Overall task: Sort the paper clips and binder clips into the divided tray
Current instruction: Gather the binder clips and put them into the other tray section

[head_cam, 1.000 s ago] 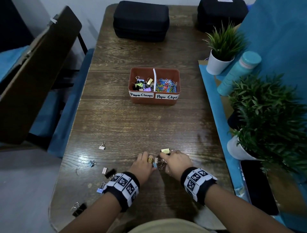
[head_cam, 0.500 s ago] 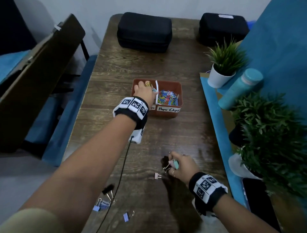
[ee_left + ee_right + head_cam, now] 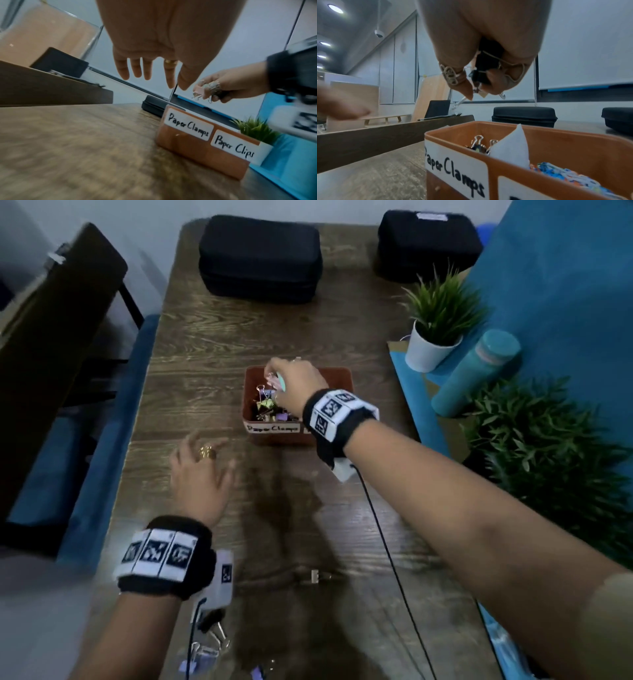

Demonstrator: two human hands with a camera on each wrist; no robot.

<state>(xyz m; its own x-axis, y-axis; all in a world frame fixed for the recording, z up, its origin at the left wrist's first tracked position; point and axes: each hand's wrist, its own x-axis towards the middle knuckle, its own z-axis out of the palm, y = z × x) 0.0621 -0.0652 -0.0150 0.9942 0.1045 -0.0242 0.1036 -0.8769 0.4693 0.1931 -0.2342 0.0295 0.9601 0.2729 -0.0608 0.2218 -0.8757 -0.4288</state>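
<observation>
The orange divided tray (image 3: 335,374) (image 3: 197,151) (image 3: 556,136) stands mid-table, labelled "Paper Clamps" on the left and "Paper Clips" on the right, with a white divider (image 3: 511,146). Binder clips (image 3: 267,405) (image 3: 477,143) fill the left compartment and coloured paper clips (image 3: 565,174) the right. My right hand (image 3: 291,385) (image 3: 481,83) hovers over the left compartment, gripping a bunch of binder clips (image 3: 481,75) (image 3: 204,92). My left hand (image 3: 202,467) (image 3: 150,73) hangs above the table left of the tray, fingers spread, holding nothing. Loose binder clips (image 3: 317,576) (image 3: 209,645) lie near the front edge.
Two black cases (image 3: 260,258) (image 3: 428,244) sit at the table's far end. Potted plants (image 3: 438,316) (image 3: 548,457) and a teal bottle (image 3: 476,374) line the right side on a blue mat. A chair (image 3: 58,337) stands to the left. A cable (image 3: 387,549) hangs from my right wrist.
My left hand has drawn back from the tray toward me and is empty. My right hand has carried its binder clips from the near table up over the tray's left compartment.
</observation>
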